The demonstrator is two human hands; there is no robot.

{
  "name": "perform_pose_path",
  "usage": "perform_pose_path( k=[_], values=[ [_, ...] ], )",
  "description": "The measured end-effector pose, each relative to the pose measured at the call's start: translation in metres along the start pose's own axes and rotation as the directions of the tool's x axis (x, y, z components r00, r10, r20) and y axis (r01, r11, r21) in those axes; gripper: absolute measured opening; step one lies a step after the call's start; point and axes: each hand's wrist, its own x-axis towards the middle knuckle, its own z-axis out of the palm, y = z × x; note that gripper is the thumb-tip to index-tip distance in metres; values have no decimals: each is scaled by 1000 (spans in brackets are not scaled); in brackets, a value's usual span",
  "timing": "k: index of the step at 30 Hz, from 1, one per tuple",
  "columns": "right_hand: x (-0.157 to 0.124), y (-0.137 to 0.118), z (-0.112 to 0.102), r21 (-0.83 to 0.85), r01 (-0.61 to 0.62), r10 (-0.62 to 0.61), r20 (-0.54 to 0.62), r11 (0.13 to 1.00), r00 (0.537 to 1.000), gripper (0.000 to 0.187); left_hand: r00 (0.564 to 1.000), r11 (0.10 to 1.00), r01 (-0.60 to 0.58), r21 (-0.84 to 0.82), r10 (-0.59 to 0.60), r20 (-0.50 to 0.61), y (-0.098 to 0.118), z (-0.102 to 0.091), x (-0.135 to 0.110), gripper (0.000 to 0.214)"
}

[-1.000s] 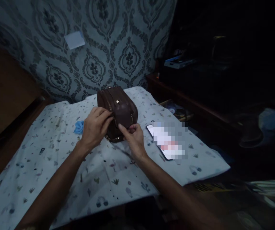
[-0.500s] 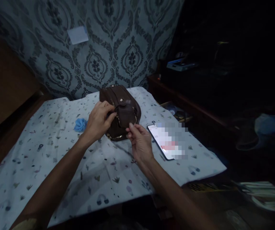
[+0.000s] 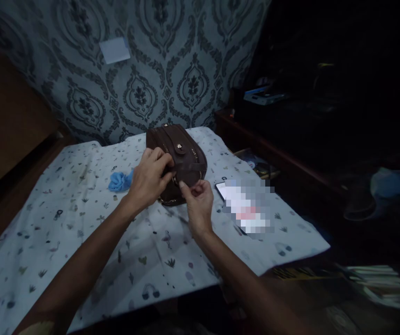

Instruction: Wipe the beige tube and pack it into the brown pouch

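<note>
A brown leather bag (image 3: pixel 190 143) with gold zips and gold studs rests on the patterned cloth. My left hand (image 3: pixel 151 179) is closed at its near left upper edge, thumb and fingers pinching the leather beside the zip. At the near end, my right hand (image 3: pixel 200 204) is closed with its thumb on the bag's front piece, below the curved zip. The fingertips of both hands are close together, and exactly what they pinch is partly hidden. Just left of my left hand lies a crumpled blue piece (image 3: pixel 119 181), perhaps cloth or plastic.
A lit phone (image 3: pixel 245 209), partly pixelated, lies right of the bag. The white printed cloth (image 3: pixel 95 223) covers the table. Behind stands a wallpapered wall with a paper (image 3: pixel 115 50) on it. A wooden panel (image 3: pixel 8 111) borders the left; the dark right side holds stacked items.
My right hand has shifted left along the bag's near end, closer to my left hand. My left hand has moved slightly right. The studded strap end on top now shows more fully.
</note>
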Motion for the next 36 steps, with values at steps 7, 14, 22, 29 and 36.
perform_pose_path(
  k=[7, 14, 22, 29, 36],
  values=[
    [3, -1, 6, -115, -3, -7, -85, 993, 996, 51, 998, 991, 19, -129, -25, -50, -2, -3, 1, 8],
    [5, 1, 6, -99, 16, -21, -50, 995, 999, 48, 983, 950, 128, -285, -160, -94, -2, 0, -5, 8],
    [7, 6, 4, -82, 33, -35, -27, 996, 999, 48, 980, 957, 101, -272, -142, -139, 3, 1, -12, 11],
    [7, 7, 3, -53, 43, -44, -17, 998, 999, 48, 987, 965, 78, -249, -110, -117, 2, 1, -16, 10],
    [6, 4, 1, -12, 20, -20, 9, 1000, 1000, 49, 991, 976, 82, -204, -102, -90, 0, 0, -18, 10]
  ],
)
